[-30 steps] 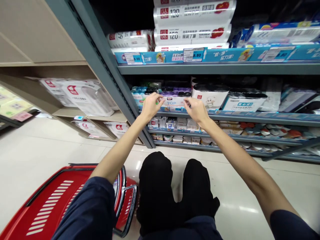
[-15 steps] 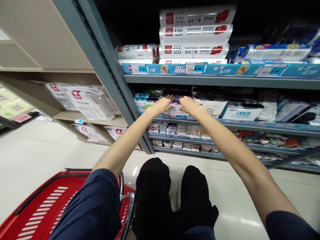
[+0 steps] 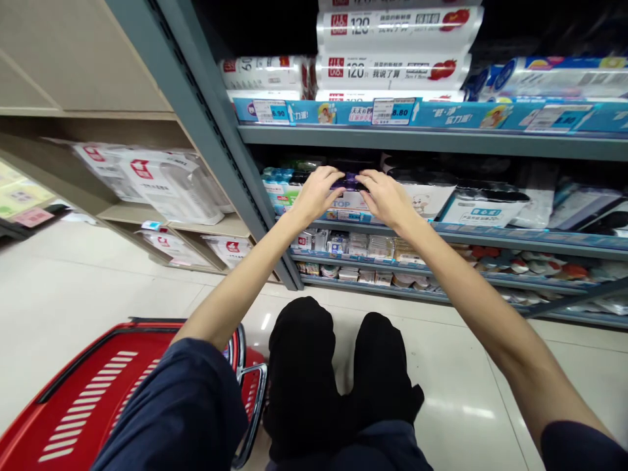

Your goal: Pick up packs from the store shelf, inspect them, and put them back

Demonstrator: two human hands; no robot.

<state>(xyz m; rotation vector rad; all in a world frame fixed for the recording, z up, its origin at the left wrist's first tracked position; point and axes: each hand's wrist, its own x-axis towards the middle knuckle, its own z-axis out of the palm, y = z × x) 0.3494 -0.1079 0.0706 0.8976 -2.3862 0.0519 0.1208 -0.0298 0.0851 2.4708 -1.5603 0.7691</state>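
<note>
Head view: a pack with a purple top [image 3: 349, 182] and a white front labelled "TOP" stands on a store shelf [image 3: 490, 237], between the two hands. The left hand [image 3: 316, 195] reaches it from one side and the right hand [image 3: 387, 199] from the other, both with fingers curled in toward the purple top. The fingertips [image 3: 338, 175] of both hands come close together at the pack and seem to touch it, but I cannot tell whether they are clamping it or only resting on it.

Just left of the pack sits a blue and white pack [image 3: 277, 190], and just right of it a white tub with a cartoon bear [image 3: 422, 199]. Small boxes [image 3: 353, 247] fill the shelf below, and stacked rolls of bags [image 3: 392, 69] sit on the shelf above, behind a blue price strip [image 3: 392, 111]. A grey upright post [image 3: 216, 150] divides this shelving from beige shelves with white packages [image 3: 167, 196]. A red plastic basket [image 3: 98, 386] sits on the shiny floor [image 3: 122, 294] by the person's left leg, beside black-clad knees [image 3: 304, 373].
</note>
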